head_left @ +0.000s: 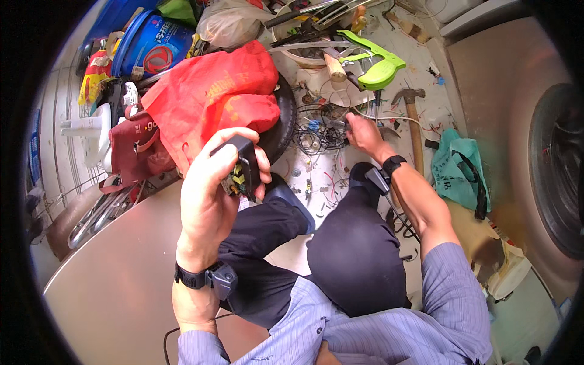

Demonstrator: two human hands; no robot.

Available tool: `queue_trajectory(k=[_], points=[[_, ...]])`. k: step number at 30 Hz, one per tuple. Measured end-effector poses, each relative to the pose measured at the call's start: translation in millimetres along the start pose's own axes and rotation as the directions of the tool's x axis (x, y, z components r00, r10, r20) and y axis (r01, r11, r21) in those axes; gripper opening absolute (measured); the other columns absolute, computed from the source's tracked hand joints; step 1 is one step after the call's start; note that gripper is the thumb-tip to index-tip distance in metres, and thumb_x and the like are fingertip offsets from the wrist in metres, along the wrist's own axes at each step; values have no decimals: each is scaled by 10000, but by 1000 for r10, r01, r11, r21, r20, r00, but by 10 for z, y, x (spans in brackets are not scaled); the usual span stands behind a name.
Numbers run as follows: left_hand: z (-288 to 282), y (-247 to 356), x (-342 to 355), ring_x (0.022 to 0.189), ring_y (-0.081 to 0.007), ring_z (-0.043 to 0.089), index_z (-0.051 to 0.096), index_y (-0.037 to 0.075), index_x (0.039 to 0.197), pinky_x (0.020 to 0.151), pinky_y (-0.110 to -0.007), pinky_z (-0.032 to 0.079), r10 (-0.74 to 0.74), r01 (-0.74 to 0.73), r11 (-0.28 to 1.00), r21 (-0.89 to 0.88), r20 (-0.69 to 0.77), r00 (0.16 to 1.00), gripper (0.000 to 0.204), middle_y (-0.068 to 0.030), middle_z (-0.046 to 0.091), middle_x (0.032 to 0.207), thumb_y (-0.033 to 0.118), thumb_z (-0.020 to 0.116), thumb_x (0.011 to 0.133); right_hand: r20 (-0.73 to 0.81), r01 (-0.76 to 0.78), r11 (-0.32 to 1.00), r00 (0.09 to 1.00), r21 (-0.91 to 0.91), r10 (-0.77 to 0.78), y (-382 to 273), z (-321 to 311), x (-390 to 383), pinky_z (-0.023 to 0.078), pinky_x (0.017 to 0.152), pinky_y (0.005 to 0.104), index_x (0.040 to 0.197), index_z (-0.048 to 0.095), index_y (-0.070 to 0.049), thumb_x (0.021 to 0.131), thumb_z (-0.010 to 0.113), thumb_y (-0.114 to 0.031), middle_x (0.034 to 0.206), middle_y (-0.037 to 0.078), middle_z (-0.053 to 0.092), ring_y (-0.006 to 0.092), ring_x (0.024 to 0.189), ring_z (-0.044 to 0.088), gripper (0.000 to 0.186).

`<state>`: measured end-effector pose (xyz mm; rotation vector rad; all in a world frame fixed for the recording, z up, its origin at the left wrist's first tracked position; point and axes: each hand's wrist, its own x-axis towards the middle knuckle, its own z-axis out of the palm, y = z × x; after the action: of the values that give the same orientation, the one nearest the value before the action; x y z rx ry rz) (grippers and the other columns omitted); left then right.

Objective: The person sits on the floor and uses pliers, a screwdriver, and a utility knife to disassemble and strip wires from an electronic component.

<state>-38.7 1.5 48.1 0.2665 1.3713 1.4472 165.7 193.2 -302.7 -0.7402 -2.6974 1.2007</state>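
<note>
The left hand (210,188) is raised in front of the red bag (213,97), fingers clamped on a small black box (240,167) (its open side shows parts inside). The right hand (363,134) reaches to the floor, fingers closed among tangled wires (316,131) near a hammer (413,121).

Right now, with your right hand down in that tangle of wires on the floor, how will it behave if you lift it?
The wire tangle looks floppy: thin loops lie loose. It will probably come up light, dragging neighbouring strands and scraps. The right hand reaches into its edge; I cannot tell whether its grip has closed on anything.
</note>
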Motion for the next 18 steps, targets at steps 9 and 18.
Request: queue_trajectory(k=[9, 18], points=[[149, -38, -46, 856, -217, 648, 562, 27, 1239, 696, -326, 533, -10, 22, 997, -71, 168, 986, 376, -125, 666, 969, 330, 503, 1023, 54, -10, 965, 998, -261, 25, -262, -777, -978, 536, 638, 513, 892, 650, -12, 886, 698, -364, 774, 234, 677, 437, 698, 660, 356], [510, -149, -117, 867, -167, 621, 522, 32, 1298, 740, -307, 516, 80, -80, 997, -19, 424, 902, 539, -81, 652, 986, 103, 772, 826, -138, 4, 369, 932, 930, 337, -1486, -2093, -1493, 479, 574, 245, 1113, 662, -8, 1021, 625, -280, 812, 62, 681, 120, 641, 625, 290]])
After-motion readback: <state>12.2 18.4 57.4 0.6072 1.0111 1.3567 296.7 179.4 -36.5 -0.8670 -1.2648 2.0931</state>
